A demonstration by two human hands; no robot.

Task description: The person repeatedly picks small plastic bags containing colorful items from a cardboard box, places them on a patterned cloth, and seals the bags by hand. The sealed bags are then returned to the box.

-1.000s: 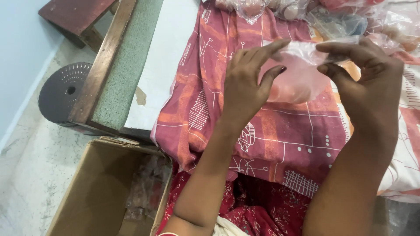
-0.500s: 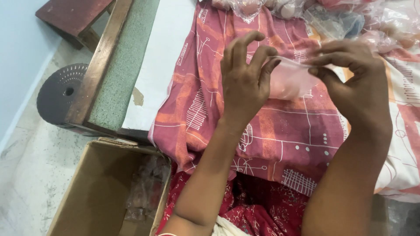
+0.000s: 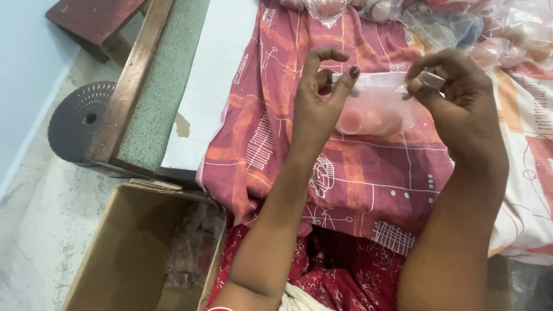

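Both hands are pinching the top edge of a small clear plastic bag (image 3: 374, 106) with pinkish round things inside, left hand (image 3: 317, 101) on one corner, right hand (image 3: 461, 95) on the other. It's held just above the red patterned bedsheet (image 3: 357, 184). An open cardboard box (image 3: 127, 253) sits on the floor nearby.

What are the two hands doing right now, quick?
Left hand: closed, pinching the left top edge of the small clear bag.
Right hand: closed, pinching the bag's right top edge.
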